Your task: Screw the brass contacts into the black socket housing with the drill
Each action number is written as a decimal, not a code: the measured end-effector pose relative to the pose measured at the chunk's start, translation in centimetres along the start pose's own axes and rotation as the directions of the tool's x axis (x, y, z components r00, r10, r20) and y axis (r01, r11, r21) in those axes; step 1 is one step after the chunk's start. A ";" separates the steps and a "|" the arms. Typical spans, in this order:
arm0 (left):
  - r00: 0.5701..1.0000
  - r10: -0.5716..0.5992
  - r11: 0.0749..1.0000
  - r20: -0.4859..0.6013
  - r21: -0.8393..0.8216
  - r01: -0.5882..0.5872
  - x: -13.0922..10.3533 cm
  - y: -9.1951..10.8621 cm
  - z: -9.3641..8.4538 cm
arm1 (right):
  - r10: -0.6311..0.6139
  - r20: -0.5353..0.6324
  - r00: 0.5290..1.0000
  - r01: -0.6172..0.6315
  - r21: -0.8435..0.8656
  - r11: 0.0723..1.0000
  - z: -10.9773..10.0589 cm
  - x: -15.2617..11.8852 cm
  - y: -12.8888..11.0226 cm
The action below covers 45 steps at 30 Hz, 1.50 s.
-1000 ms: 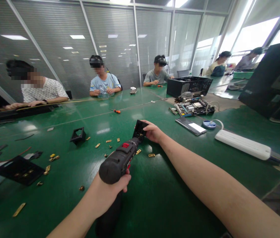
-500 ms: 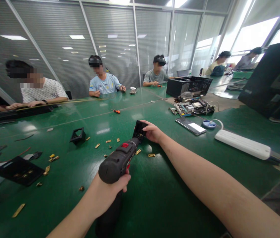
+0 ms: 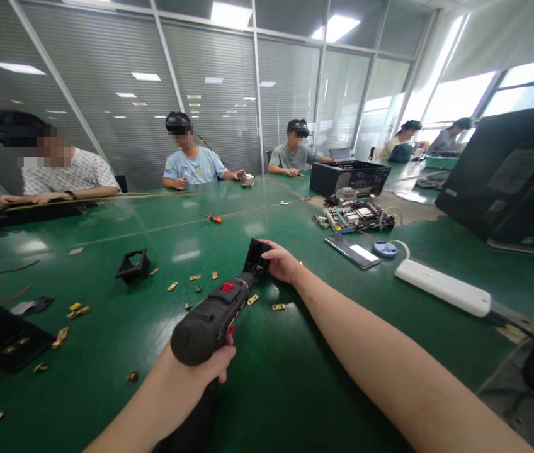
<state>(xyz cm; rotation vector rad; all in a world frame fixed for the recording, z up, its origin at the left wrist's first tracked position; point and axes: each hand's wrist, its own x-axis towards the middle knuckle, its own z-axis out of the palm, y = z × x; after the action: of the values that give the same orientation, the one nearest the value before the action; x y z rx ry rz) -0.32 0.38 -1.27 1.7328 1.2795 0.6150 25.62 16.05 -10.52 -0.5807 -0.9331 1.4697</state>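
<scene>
My left hand [image 3: 205, 371] is wrapped round the grip of a black cordless drill [image 3: 213, 318] with red switches. Its nose points away from me, into a black plastic housing [image 3: 256, 257] that stands tilted. The bit's tip is hidden inside that part. From the right, my right hand [image 3: 283, 261] pinches the housing's edge and steadies it. Small brass plates [image 3: 278, 307] and several screws [image 3: 188, 307] lie on the green table around the drill. A second, similar black housing [image 3: 133, 265] sits to the left.
Further left is a black tray [image 3: 7, 340] with brass bits in it. On the right lie a phone [image 3: 352, 251], a white power strip [image 3: 441, 288] and a circuit board [image 3: 359, 215]. An orange screwdriver [image 3: 214, 219] lies farther back. Several people sit across the table.
The view has tilted up and turned slightly right, so things sit farther left and the front ones lower. Both hands keep their holds on the drill and the housing.
</scene>
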 end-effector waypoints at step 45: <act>1.000 -0.014 0.996 -0.001 -0.085 0.014 -0.1 1.0 0.1 | -0.226 -0.079 0.971 0.144 -0.560 0.816 0.1 0.3 1.2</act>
<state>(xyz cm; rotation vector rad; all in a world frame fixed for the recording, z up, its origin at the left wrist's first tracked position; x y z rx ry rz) 0.23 0.17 -0.49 1.6529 1.2483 0.6536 24.84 16.38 -11.37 -0.9734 -1.2718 0.9556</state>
